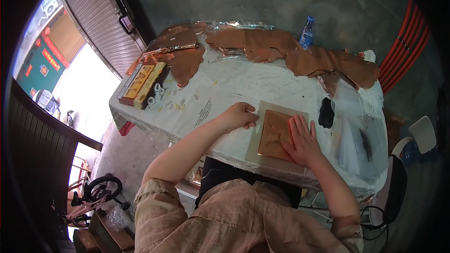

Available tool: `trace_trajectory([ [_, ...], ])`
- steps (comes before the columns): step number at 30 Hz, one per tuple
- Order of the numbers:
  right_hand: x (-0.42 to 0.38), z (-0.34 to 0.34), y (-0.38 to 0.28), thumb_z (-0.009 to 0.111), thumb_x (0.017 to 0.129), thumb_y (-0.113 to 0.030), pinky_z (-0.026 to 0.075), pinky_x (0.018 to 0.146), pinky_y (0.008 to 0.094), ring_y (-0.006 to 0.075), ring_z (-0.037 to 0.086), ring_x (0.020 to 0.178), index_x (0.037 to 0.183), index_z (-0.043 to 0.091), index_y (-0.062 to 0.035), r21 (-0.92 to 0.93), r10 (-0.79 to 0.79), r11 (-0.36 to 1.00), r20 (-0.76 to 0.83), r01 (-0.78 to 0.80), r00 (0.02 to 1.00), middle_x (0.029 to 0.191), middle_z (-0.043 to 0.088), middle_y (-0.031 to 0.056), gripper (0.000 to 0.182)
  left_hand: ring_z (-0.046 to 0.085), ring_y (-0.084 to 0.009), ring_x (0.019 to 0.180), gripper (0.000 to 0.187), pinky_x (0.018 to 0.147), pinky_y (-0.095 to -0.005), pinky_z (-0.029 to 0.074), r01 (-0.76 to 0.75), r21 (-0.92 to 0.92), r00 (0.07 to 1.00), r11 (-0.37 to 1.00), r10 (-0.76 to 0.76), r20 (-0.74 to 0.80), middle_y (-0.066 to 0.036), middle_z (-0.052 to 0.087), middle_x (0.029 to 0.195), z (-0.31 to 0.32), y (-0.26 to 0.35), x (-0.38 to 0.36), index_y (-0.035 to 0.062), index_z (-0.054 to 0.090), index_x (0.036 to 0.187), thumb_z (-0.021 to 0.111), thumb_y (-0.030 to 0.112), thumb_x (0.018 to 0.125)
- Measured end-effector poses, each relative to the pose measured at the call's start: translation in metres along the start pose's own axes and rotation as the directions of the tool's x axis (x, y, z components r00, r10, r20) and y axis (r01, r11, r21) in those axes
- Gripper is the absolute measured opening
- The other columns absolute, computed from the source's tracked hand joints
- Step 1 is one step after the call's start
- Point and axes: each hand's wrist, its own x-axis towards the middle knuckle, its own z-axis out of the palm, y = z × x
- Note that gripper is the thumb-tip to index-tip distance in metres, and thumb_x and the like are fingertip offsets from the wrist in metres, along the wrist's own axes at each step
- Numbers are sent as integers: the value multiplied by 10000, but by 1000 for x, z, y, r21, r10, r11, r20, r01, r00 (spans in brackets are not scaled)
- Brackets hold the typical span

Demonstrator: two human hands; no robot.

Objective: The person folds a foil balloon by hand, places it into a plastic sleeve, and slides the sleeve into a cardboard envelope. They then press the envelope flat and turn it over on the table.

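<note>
In front of me lies a square panel with a shiny copper-coloured surface (pixel 273 133), on top of a flat grey-beige board (pixel 254 152). My right hand (pixel 303 139) rests flat on the panel's right side, fingers stretched out and slightly spread. Just left of the board is my left hand (pixel 240 116), its thumb and fingers pinched together near the board's upper left edge. Whatever those fingers hold, if anything, is too small to make out. A sheet with printed text (pixel 205 111) lies to the left of that hand.
Brown, leather-like sheets (pixel 262 43) line the table's far edge, with a blue-capped bottle (pixel 307 33) beside them. Stacked framed pieces (pixel 142 84) and white rings (pixel 156 94) sit at left. A black object (pixel 326 113) and clear plastic sheets (pixel 351 147) lie at right.
</note>
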Motion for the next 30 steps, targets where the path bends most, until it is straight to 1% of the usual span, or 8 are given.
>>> trace_trajectory([
  [2,1,-2,-2,506,911,-448,37,1148,557,331,151,1449,1471,215,19,2,8,1000,11,-8,1000,1540,198,210,786,583,-119,623,253,545,-260,461,16,-51,999,999,-14,33,-49,605,701,2,-2,5,-55,565,1091,572,128,917],
  [4,1,-4,-3,498,916,-455,32,1146,561,334,144,1451,1470,214,25,1,17,1000,27,-17,999,1539,196,215,786,563,-102,581,181,514,-264,434,-95,332,995,938,97,10,-49,597,643,15,6,-8,-18,606,981,577,148,914],
  [6,2,-6,-4,482,924,-472,11,1142,567,336,119,1456,1472,193,37,-49,15,999,76,-11,997,1540,180,227,802,640,-208,591,206,585,-329,513,-205,421,967,884,249,-52,-143,635,645,19,3,-17,-42,613,838,613,163,862],
  [8,4,-6,-6,475,927,-479,2,1139,573,339,109,1457,1473,182,40,-43,10,999,87,-6,996,1541,173,229,808,528,-102,536,184,524,-273,426,-285,458,927,842,364,-92,-39,582,617,18,-1,-23,-9,632,861,594,167,900],
  [15,24,3,-37,445,937,-494,-12,1131,590,351,97,1456,1477,163,38,-1,22,1000,115,-22,993,1545,160,229,809,634,-214,628,197,618,-341,494,-186,385,947,904,269,-176,-130,648,679,-13,-6,-34,-25,648,855,624,171,857],
  [21,30,12,-44,487,913,-487,6,1134,588,340,140,1449,1471,210,23,22,0,1000,22,0,1000,1535,203,220,805,640,-278,732,207,669,-368,505,-59,575,920,816,268,-285,-121,649,767,-20,-15,-50,18,669,862,644,223,843],
  [23,29,13,-44,500,906,-484,8,1135,587,333,150,1448,1469,217,19,13,-8,1000,8,8,1000,1534,212,215,807,608,-301,791,214,674,-391,488,-161,874,641,459,722,-262,-124,618,855,-22,-36,-49,44,647,907,650,250,846],
  [30,30,18,-42,524,873,-530,22,1137,596,322,170,1444,1449,259,31,20,-12,1000,-38,13,999,1526,232,217,847,581,-333,829,208,756,-403,477,-173,843,641,509,708,-296,-137,579,888,-26,-48,-48,42,619,932,680,202,815],
])
